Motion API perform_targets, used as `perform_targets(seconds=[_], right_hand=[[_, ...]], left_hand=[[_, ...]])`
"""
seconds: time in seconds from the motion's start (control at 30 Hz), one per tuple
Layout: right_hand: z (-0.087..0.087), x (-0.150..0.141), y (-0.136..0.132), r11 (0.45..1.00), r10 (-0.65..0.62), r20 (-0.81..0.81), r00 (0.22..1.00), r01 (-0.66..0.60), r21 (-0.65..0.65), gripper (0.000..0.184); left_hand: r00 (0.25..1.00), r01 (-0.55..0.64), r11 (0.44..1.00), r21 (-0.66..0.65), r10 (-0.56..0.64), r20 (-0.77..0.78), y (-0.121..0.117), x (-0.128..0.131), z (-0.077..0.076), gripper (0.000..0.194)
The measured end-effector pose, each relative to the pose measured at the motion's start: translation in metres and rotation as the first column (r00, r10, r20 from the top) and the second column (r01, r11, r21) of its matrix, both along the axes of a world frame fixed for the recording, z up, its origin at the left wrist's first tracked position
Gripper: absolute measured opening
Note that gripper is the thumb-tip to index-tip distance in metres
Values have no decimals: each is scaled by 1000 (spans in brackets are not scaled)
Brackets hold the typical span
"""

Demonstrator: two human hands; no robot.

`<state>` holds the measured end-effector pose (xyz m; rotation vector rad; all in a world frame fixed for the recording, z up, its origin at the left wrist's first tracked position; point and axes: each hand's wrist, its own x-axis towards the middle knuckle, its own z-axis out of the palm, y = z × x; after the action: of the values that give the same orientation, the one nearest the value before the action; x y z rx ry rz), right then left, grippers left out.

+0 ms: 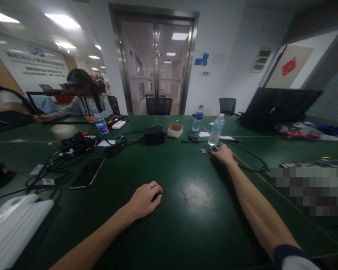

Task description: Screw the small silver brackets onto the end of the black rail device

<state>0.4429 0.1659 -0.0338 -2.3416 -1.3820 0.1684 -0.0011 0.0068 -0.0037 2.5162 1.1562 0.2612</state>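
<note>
The person's right hand (224, 154) reaches far forward over the dark green table (171, 243). Its fingers are bent together, and the tips touch a small flat object with dark face and pale edge (215, 149), which lies at about 10 o'clock from this hand. I cannot tell whether the fingers grip it or only rest on it, because it is small and partly covered. At 9 o'clock from the hand, just beside this object, is a small silvery flat piece (203, 150). An upright clear plastic bottle with pale cap (216, 131) stands near, between 11 and 12 o'clock; a clear plastic bottle with blue cap (198, 118) stands farther, between 10 and 11 o'clock.

The left hand (145, 200) rests on the table, half open, with fingers loosely curved, and has hold of nothing that I can see. From it, a black smartphone with light frame (88, 172) lies at 10 o'clock, well apart. A black rectangular box (154, 135) is at 12 o'clock, and a small open white cardboard box (174, 132) is close to 1 o'clock.
</note>
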Motion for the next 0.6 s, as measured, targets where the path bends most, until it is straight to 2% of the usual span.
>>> perform_targets(seconds=[0.17,0.4,0.47,0.6], right_hand=[[3,-4,-3,1000,7,80,997,-6,-11,53],[11,-8,-5,1000,17,64,998,-18,5,45],[15,-8,-6,999,8,8,1000,-8,38,46],[24,-6,-9,998,1,-264,964,16,64,32]], left_hand=[[1000,4,1000,14,-4,-4,0,0,0,24],[1000,5,1000,18,-5,-3,-1,0,2,23],[1000,4,1000,17,-4,-2,-2,0,2,23],[1000,-1,1000,2,1,-8,-2,-1,2,24]])
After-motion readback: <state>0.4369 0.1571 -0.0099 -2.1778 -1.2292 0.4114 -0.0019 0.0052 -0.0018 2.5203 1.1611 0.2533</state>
